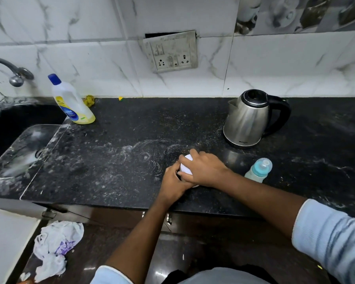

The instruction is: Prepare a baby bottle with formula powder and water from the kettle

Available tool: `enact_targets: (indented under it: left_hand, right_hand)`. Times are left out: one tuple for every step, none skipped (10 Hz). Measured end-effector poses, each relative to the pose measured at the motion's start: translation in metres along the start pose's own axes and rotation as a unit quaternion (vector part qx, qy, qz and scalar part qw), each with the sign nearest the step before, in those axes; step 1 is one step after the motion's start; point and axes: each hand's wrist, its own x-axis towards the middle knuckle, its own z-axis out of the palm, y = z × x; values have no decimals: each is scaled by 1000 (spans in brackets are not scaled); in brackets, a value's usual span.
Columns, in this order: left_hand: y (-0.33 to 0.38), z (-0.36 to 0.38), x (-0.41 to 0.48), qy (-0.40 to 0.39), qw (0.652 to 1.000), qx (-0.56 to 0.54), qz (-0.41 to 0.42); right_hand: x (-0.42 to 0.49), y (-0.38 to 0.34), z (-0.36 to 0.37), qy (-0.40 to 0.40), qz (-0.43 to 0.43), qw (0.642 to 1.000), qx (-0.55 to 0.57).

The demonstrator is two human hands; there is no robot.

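Head view: both my hands on one small white-lidded container [186, 166], likely the formula powder tub, sitting on the black counter [115, 160] near the front edge. My left hand [173, 181] wraps the body from below and the side, clenched on it. My right hand [203, 168] sits over the white lid, fingers [193, 153] curled round the far rim, grasping it. Reads as lid-opening, early in the task. Most of the tub is hidden under my hands, so I can't tell whether the lid is a screw or snap type, or whether it's loose yet.

Baby bottle [258, 170] just beside my right wrist, to its right, teal collar and teat on, looks tilted or lying, can't tell which. Kettle [251, 117] behind and to the right, upright, lid down, well apart from my hands.

To do this well: left hand pins the tub down to the counter and doesn't rotate; right hand does the turning from the wrist. Keep the tub level so powder doesn't spill as the lid comes free. Lift the lid straight up and set it on the left, away from the bottle. Watch my right forearm: it's close to the bottle and could knock it. The bottle cap comes off next, I judge.

Off to the left: sink [18, 152], detergent bottle [73, 101]. Not needed.
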Motion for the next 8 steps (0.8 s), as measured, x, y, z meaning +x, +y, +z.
enact_targets:
  left_hand:
    - [3, -2, 0, -3, 1000, 1, -4]
    - [0, 0, -1, 2, 1000, -8, -6]
    - [1, 1, -2, -1, 1000, -12, -5]
    - [5, -1, -2, -1, 1000, 3, 11]
    - [11, -4, -3, -17, 1000, -6, 7]
    - [17, -6, -6, -32, 999, -23, -30]
    - [20, -10, -1, -53, 997, -21, -48]
    - [30, -19, 7, -92, 994, 29, -55]
  right_hand:
    - [4, 13, -8, -2, -42, 999, 16]
    - [4, 24, -6, -3, -89, 996, 9]
    - [2, 11, 6, 28, -35, 999, 22]
    - [2, -8, 9, 28, 59, 997, 34]
    - [-1, -10, 9, 23, 87, 994, 63]
    - [-14, -4, 3, 8, 69, 991, 113]
    - [-32, 1, -3, 17, 70, 988, 136]
    - [-50, 8, -10, 61, 97, 986, 123]
